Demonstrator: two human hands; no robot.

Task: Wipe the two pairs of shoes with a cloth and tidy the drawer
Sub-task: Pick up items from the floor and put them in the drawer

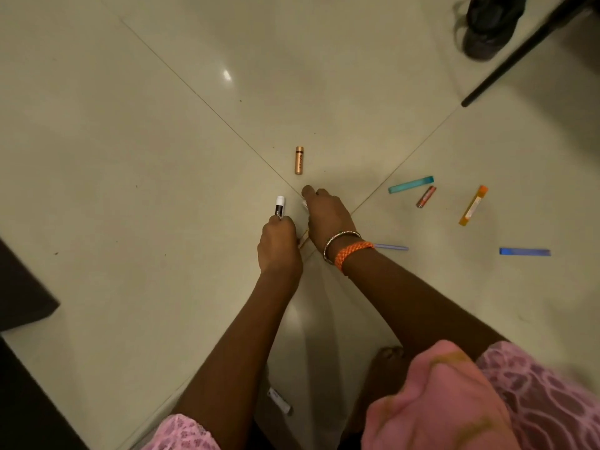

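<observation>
Glossy pale floor tiles [130, 157], thin grout lines crossing near centre, a glare spot far of the hands. Left hand [280, 245] was curled round a small cylinder – a black-and-white battery [280, 206], its white end sticking out far of the fist. Right hand [326, 216] reached down just right of it, knuckles up, fingertips bent to the tile over something small and whitish; what it was, and whether the fingers pinched it or only touched, could not be told. A thin metal bangle and a braided orange band [354, 253] sat on that wrist.

Scattered loose on the tile: a copper-coloured battery [299, 160], smooth and cylindrical, just far of the right fingertips; a flat teal translucent bar [411, 184] to the right; a small reddish battery [426, 196] beside it; an orange rectangular stick [473, 205] with a label; a blue flat strip [524, 251] well apart at right; a pale purple pen-like rod [391, 247], mostly hidden behind the right wrist. Another white-tipped cylinder [280, 401] lay near, in shadow between the arms – blurry.

A dark shoe [490, 24] stood far right, cut off by the frame edge, partly crossed by a black slanted furniture leg [519, 56]. Dark furniture edge [22, 287] at left – whether it was the drawer could not be told. Pink patterned clothing [535, 401] filled the near right corner.
</observation>
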